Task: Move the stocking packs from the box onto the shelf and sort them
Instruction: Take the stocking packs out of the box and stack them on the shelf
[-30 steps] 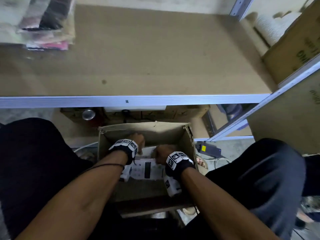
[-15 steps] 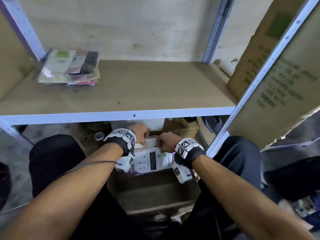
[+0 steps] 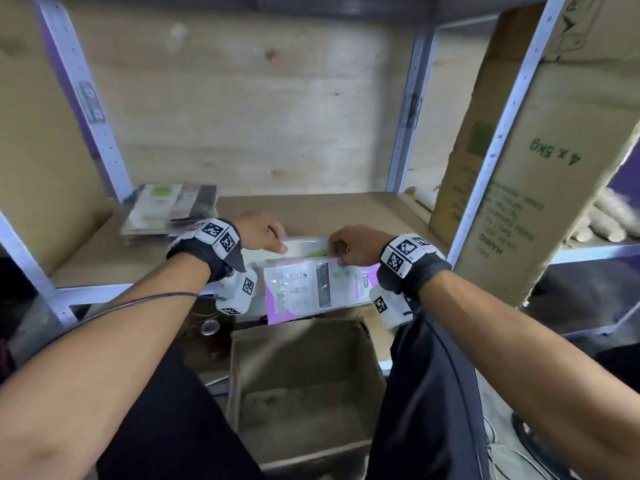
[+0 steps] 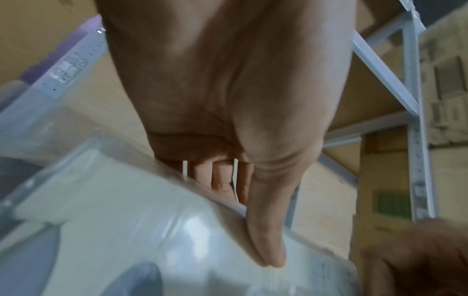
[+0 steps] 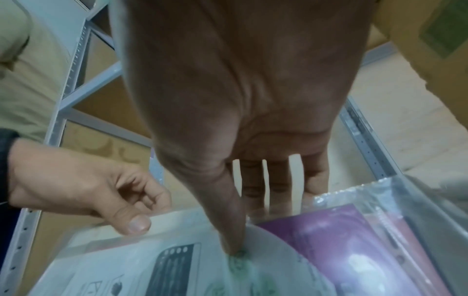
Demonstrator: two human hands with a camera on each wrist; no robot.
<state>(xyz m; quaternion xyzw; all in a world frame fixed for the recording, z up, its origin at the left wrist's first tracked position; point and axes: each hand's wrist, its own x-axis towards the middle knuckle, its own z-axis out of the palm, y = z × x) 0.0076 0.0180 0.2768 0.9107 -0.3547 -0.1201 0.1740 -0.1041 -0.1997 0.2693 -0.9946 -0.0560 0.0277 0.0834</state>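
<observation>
- Your left hand [image 3: 262, 232] pinches the far left edge of the stocking packs [image 3: 313, 287], thumb on top and fingers curled under.
- Your right hand [image 3: 349, 244] pinches the far right edge the same way, thumb pressed onto the top pack.
- The bundle hangs over the front lip of the shelf [image 3: 311, 211], above the box [image 3: 304, 386], not yet set down.
- The packs are flat, glossy plastic sleeves over printed card, 1 white and 1 purple showing; I'd judge them slippery against each other.
- Risk: held only by 1 edge, the lower packs could slide out and drop into the box or onto the floor.
- Risk: the near edge could catch the shelf's metal rail as you push forward, fanning the bundle.
- The shelf board is matte brown fibreboard, so packs should stay put once laid.
- A sorted pile [image 3: 169, 211] sits at the back left; a careless shove could knock it.
</observation>
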